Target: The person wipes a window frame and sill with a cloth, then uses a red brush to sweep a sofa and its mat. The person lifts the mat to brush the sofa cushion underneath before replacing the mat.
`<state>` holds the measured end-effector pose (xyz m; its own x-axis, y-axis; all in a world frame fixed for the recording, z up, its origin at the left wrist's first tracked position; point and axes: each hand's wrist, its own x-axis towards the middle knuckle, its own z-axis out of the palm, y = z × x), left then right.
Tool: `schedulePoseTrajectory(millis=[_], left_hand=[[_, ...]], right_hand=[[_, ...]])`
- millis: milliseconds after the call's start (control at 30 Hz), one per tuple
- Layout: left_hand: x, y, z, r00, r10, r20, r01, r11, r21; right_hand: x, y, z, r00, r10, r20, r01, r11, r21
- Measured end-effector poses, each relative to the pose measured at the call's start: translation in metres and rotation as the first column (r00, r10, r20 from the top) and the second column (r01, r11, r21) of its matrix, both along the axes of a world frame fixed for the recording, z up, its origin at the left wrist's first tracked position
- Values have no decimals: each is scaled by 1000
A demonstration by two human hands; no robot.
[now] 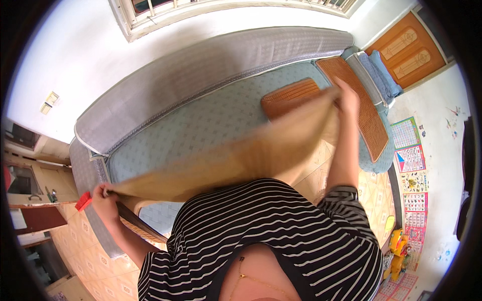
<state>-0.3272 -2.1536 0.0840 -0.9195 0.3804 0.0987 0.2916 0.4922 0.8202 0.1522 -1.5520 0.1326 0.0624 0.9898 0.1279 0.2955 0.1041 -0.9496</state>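
A tan sheet of cloth or matting [226,161], blurred by motion, stretches slantwise in front of my body, above the sofa's blue-green seat [180,124]. My left hand [104,205] grips one corner, low at the left. At the other end my right hand [347,99] is raised and holds the upper right corner. Behind the sheet, a brown woven mat or covered cushion [292,92] rests on the seat, partly hidden. Another brown woven mat [371,126] lies along the sofa's right section. A red object [83,201], perhaps a brush, shows beside my left hand.
The sofa's grey backrest [211,64] runs below a barred window [233,9]. Folded blue cloths [382,71] lie at the right end, near a wooden door [410,49]. Posters [414,201] line the right wall above yellow toys [398,248]. Tiles cover the floor [99,267].
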Motion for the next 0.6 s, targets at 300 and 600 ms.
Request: schedulePoseTrajectory(millis=[300,600], left_hand=[[-74,127,-102,807,145,-573,-486,714,-504],[114,230,-170,836,-539,-101,523,839,-151]], right_hand=[[-205,-62,-46,316,948,-48,-907,286,-310],[-156,-185,-217,124,922,367,-877,275,-393]])
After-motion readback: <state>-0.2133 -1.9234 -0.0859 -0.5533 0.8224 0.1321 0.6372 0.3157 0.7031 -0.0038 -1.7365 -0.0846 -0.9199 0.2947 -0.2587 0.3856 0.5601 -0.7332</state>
